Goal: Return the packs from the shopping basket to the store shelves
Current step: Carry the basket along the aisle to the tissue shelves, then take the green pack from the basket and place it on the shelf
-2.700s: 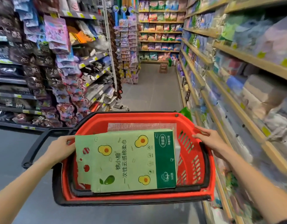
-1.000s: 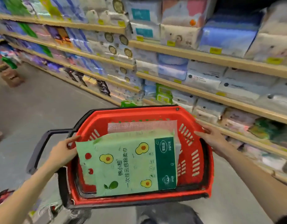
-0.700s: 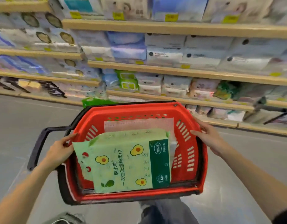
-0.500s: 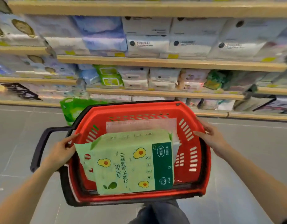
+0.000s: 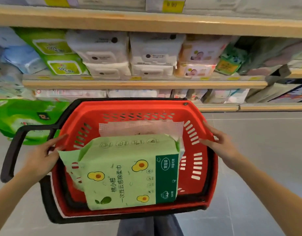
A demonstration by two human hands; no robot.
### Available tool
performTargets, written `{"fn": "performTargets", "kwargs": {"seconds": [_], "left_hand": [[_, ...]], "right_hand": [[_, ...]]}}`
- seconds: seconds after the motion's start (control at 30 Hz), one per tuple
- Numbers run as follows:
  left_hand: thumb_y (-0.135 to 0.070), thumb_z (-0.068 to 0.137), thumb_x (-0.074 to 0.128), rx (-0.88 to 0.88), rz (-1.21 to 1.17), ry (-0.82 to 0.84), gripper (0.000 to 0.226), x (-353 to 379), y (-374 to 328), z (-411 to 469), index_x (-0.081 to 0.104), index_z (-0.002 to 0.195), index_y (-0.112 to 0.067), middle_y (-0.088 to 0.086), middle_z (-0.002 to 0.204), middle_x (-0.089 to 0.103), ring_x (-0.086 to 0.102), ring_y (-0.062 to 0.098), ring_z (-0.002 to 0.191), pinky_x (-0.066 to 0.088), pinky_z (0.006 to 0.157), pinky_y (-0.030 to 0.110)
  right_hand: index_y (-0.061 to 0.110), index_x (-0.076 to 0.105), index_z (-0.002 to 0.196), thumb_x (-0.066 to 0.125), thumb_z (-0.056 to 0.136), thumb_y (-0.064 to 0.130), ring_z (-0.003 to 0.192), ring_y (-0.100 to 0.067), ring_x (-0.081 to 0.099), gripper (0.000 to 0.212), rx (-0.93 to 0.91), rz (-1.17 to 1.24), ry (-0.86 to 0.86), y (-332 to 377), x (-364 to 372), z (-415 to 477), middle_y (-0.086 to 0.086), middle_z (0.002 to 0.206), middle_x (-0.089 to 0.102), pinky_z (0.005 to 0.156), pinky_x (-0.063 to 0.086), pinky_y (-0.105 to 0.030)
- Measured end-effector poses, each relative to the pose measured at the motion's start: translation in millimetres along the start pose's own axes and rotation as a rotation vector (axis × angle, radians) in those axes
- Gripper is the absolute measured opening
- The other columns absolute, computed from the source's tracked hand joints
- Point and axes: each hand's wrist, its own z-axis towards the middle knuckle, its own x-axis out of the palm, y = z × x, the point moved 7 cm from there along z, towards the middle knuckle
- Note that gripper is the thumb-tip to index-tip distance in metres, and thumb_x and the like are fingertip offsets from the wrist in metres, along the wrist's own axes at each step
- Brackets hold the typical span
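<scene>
A red shopping basket (image 5: pixel 200 188) with black rim and handles hangs low in front of me. My left hand (image 5: pixel 42 156) grips its left rim and my right hand (image 5: pixel 221 144) grips its right rim. Inside lies a light green pack (image 5: pixel 128 172) with avocado pictures and a dark green band, tilted up at its left. Under it, toward the far side, lies a pale pink pack (image 5: pixel 141 127), mostly covered. The wooden store shelves (image 5: pixel 143 84) stand right behind the basket, filled with white, green and pink packs.
A large green pack (image 5: pixel 19 116) sits low at the left, beside the basket's black side handle (image 5: pixel 11 154). Grey tiled floor (image 5: pixel 259 159) spreads to the right. My legs (image 5: pixel 150 226) show below the basket. Yellow price tags line the shelf edges.
I have turned from the aisle to face the shelves and come closer and lower to them. Both hands have stayed on the basket's rims; the packs shifted slightly inside.
</scene>
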Motion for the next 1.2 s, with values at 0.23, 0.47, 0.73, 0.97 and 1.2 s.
{"fn": "performTargets", "kwargs": {"seconds": [0.23, 0.47, 0.73, 0.97, 1.2], "left_hand": [[-0.034, 0.085, 0.056, 0.077, -0.04, -0.015, 0.033, 63, 0, 79, 0.052, 0.111, -0.054, 0.005, 0.111, 0.066, 0.063, 0.031, 0.089, 0.052, 0.076, 0.043], [-0.026, 0.09, 0.055, 0.189, 0.032, -0.12, 0.039, 93, 7, 122, 0.045, 0.109, -0.058, 0.012, 0.119, 0.062, 0.056, 0.029, 0.099, 0.043, 0.078, 0.039], [-0.056, 0.076, 0.046, 0.138, -0.026, -0.047, 0.049, 90, 13, 138, 0.045, 0.124, -0.054, 0.016, 0.119, 0.055, 0.054, 0.027, 0.096, 0.042, 0.09, 0.039], [-0.051, 0.075, 0.051, 0.066, -0.091, 0.004, 0.066, 103, 17, 120, 0.033, 0.139, -0.044, 0.026, 0.14, 0.026, 0.023, 0.036, 0.134, 0.022, 0.112, 0.045], [-0.016, 0.096, 0.043, 0.082, -0.223, -0.052, 0.047, 85, 8, 72, 0.036, 0.138, -0.035, 0.01, 0.153, 0.016, 0.012, 0.017, 0.143, 0.016, 0.108, 0.028]], "right_hand": [[0.035, 0.05, 0.128, 0.07, 0.076, 0.014, 0.093, -0.023, 0.066, 0.06, 0.015, 0.002, -0.081, -46, 25, 97, -0.005, 0.115, 0.064, 0.073, 0.058, -0.036], [0.049, 0.053, 0.113, 0.075, 0.067, 0.02, 0.08, -0.017, 0.07, 0.059, -0.007, 0.033, -0.142, -56, 34, 146, 0.0, 0.104, 0.067, 0.06, 0.059, -0.027], [0.051, 0.051, 0.115, 0.073, 0.07, 0.016, 0.078, -0.018, 0.07, 0.061, 0.027, 0.026, -0.143, -51, 39, 143, 0.003, 0.102, 0.066, 0.053, 0.057, -0.022], [0.039, 0.04, 0.134, 0.07, 0.076, 0.018, 0.09, -0.02, 0.064, 0.068, 0.12, -0.05, -0.089, -49, 38, 132, 0.002, 0.106, 0.062, 0.075, 0.055, -0.041], [0.026, 0.041, 0.134, 0.07, 0.075, 0.035, 0.103, -0.019, 0.052, 0.066, -0.004, -0.467, -0.05, 7, 58, 100, -0.006, 0.136, 0.043, 0.084, 0.052, -0.042]]}}
